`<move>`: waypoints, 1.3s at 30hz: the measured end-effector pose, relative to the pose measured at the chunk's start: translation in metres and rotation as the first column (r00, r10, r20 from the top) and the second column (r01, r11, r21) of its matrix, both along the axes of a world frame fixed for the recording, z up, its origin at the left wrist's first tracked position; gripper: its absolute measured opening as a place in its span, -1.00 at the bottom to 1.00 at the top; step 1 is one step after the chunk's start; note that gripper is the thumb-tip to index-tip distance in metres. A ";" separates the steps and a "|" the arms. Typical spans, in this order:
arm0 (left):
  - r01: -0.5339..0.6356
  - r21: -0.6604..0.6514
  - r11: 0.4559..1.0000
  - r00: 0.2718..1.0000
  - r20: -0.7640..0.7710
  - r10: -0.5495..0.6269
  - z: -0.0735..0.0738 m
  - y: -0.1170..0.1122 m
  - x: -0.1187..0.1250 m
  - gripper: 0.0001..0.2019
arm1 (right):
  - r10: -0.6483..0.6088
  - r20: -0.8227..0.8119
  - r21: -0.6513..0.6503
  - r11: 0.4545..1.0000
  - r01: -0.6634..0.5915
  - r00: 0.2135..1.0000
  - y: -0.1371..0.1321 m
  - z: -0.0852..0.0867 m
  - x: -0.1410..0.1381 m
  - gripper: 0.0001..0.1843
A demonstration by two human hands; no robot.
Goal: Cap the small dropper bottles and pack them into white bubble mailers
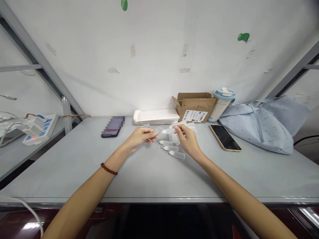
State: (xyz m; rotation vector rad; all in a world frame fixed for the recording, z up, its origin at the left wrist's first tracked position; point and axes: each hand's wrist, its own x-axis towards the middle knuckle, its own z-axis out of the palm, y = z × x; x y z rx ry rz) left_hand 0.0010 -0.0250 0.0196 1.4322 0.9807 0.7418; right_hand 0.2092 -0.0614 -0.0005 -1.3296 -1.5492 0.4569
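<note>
My right hand (187,140) is closed round a small translucent squeeze bottle (168,131) and holds it sideways above the grey table (149,176). My left hand (140,136) pinches the bottle's tip or small cap at its left end. Several more of these little bottles (174,150) lie in a loose heap on the table just under and behind both hands. A red bead bracelet (108,169) is on my left wrist.
A dark phone (113,126) lies at the left, a second phone (225,137) at the right. Behind the heap are white trays (156,117), a cardboard box (196,107) and a lidded cup (221,105). A blue cloth bag (264,124) fills the right side; a power strip (40,128) sits far left.
</note>
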 end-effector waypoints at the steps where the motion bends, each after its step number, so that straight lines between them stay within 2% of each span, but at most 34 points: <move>1: 0.005 0.005 1.000 1.000 0.000 -0.005 0.000 0.000 0.000 -0.79 | -0.001 0.001 -0.001 1.000 0.001 1.000 0.000 0.000 0.000 -0.67; 8: 0.049 0.031 0.998 0.999 0.004 -0.049 -0.002 0.001 -0.002 -0.80 | -0.005 0.013 -0.015 1.000 0.005 1.000 0.001 0.000 0.000 -0.67; 27: 0.057 0.115 0.992 0.996 -0.068 -0.049 -0.002 -0.001 0.000 -0.77 | 0.002 0.072 0.007 1.000 -0.002 0.997 0.000 -0.001 -0.001 -0.69; 39: 0.052 0.141 0.989 0.992 -0.118 -0.036 0.003 -0.007 0.004 -0.79 | 0.018 0.005 -0.024 1.000 -0.018 1.000 -0.002 -0.001 -0.003 -0.68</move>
